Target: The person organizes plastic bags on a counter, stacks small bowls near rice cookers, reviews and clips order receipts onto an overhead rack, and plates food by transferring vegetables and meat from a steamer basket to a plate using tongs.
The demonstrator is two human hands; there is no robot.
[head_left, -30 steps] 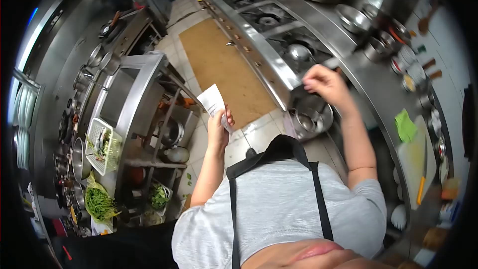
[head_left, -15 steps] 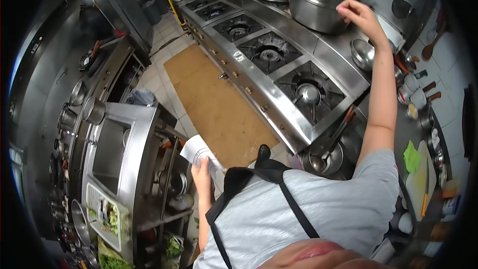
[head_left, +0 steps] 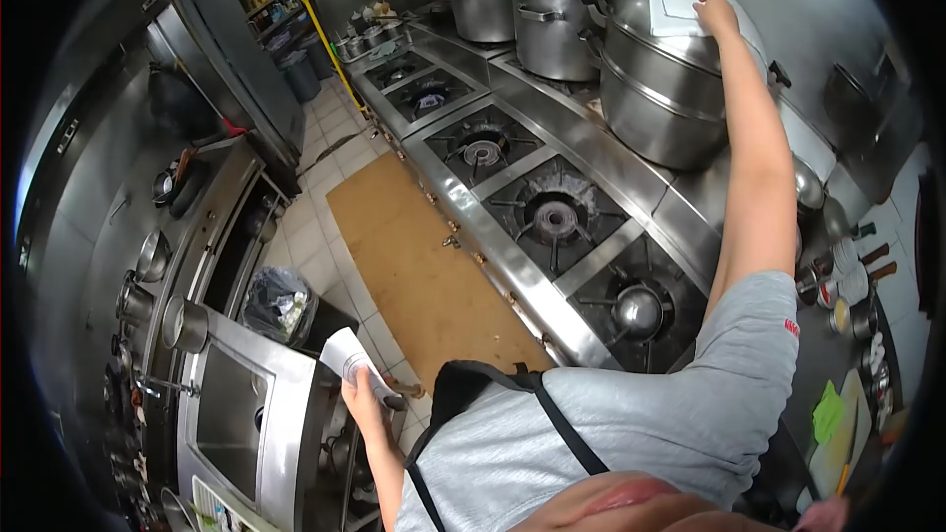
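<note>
My right hand [head_left: 716,16] reaches up to the large steel steamer pot [head_left: 662,103] at the back of the range. Its fingers are closed at the edge of a folded white cloth [head_left: 673,0] lying over the domed lid. Low on the left, my left hand [head_left: 363,400] grips a white paper [head_left: 341,349] with a printed ring on it. The thumb lies on top of the paper; the other fingers are mostly hidden beneath it.
The steel range [head_left: 493,236] has several burners, with a round-bowled ladle [head_left: 639,310] on the nearest. Stock pots [head_left: 560,34] stand beside the steamer. A lined bin [head_left: 279,305] and a steel sink [head_left: 232,394] are at left; a green cloth [head_left: 828,412] is at lower right.
My right hand has moved from in front of the steamer pot up to the white cloth on its lid. My left hand keeps the paper. The view has shifted toward the range.
</note>
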